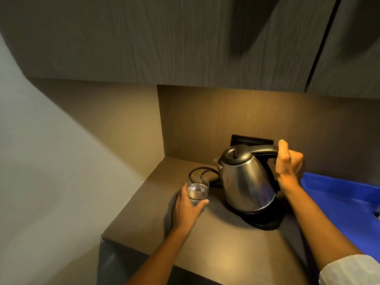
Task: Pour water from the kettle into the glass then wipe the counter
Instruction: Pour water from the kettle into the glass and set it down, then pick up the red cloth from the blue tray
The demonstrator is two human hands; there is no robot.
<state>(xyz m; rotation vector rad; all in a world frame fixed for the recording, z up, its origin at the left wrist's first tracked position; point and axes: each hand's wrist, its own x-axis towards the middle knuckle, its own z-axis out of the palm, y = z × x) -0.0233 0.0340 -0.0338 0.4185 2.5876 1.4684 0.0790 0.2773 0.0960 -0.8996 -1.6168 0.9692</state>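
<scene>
Head view suggests pouring is finishing: right hand (289, 161) fingers grip the tilted kettle (246, 179) handle, left hand (188, 204) fingers wrap the water-filled glass (197, 190); next, seat kettle on its base (265, 223) near the tabletop (205, 254) back corner.

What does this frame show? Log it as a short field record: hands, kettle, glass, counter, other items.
left hand: grip closed around the glass
right hand: grip closed on the kettle handle
kettle: steel, tilted with its spout toward the glass, over its black base
glass: upright, partly filled with water
counter: brown; no cloth in view
cord: black, looped behind the glass
tray: blue, at the right edge
</scene>
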